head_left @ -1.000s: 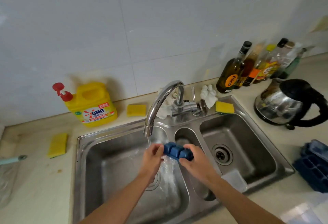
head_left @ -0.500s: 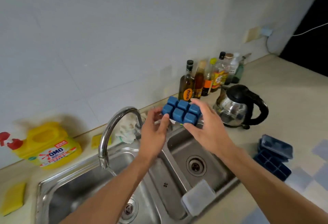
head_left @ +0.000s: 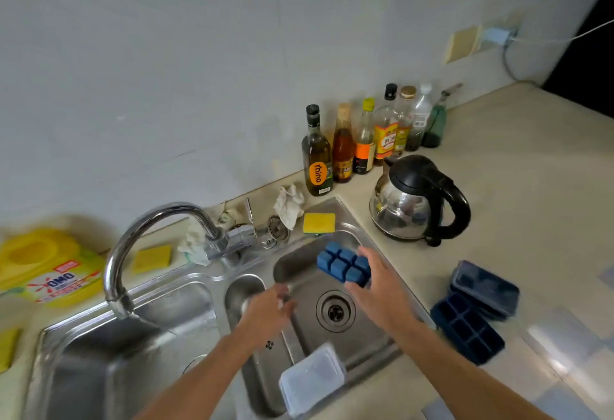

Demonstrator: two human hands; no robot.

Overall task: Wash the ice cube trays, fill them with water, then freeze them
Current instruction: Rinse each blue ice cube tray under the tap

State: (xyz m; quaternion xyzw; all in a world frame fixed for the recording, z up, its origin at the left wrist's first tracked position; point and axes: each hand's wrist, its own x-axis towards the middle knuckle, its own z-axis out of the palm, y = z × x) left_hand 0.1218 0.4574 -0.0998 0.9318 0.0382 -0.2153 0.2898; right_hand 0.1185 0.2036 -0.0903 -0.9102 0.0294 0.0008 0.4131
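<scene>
My right hand (head_left: 378, 290) grips a blue ice cube tray (head_left: 342, 263) upside down over the right sink basin (head_left: 362, 336), its cube bottoms facing up. My left hand (head_left: 269, 311) hovers blurred over the divider between the basins, holding nothing, fingers loosely curled. A second blue ice cube tray (head_left: 466, 328) lies open side up on the counter to the right, with a lidded tray (head_left: 485, 288) just behind it. A clear tray lid (head_left: 312, 378) leans on the sink's front edge.
The faucet (head_left: 146, 236) arches over the left basin (head_left: 126, 353). A kettle (head_left: 415, 202) and a row of bottles (head_left: 362, 140) stand behind the right basin. Yellow sponges (head_left: 319, 223) and a yellow detergent jug (head_left: 46, 266) sit along the back.
My left hand let go of the tray and dropped toward the sink divider. My right hand lowered the tray from chest height to just above the right basin.
</scene>
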